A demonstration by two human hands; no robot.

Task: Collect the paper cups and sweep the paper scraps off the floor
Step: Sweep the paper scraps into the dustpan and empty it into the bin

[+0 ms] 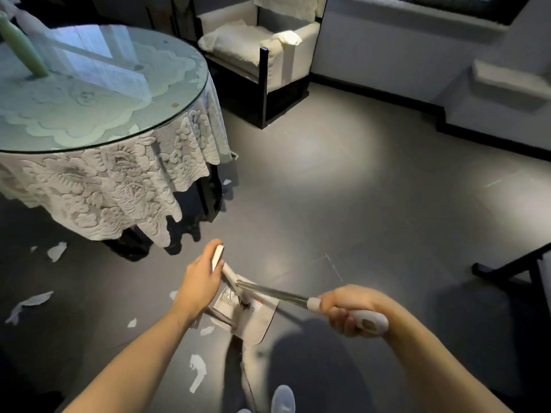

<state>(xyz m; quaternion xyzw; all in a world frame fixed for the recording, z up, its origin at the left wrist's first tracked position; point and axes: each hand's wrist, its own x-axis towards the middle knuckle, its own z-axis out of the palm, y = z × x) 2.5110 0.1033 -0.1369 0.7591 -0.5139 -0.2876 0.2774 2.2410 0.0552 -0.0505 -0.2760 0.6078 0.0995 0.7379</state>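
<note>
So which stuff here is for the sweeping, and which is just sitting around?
For the job: torn white paper scraps, white long-handled dustpan in left hand, metal-poled broom in right hand.
Just around: round glass-topped table with lace cloth, cream cushioned armchair.

Round glass tabletop stood at left, lace cloth draped over edge. Pale green cylinder on top. Cream armchair behind.

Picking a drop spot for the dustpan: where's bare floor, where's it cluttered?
Bare: the floor patch bordered by the armchair, the lace-draped table and the black frame at right. Crowded: paper scraps dot the floor left of the dustpan and near the table's foot. The left hand grips the dustpan, the right hand the broom.
</note>
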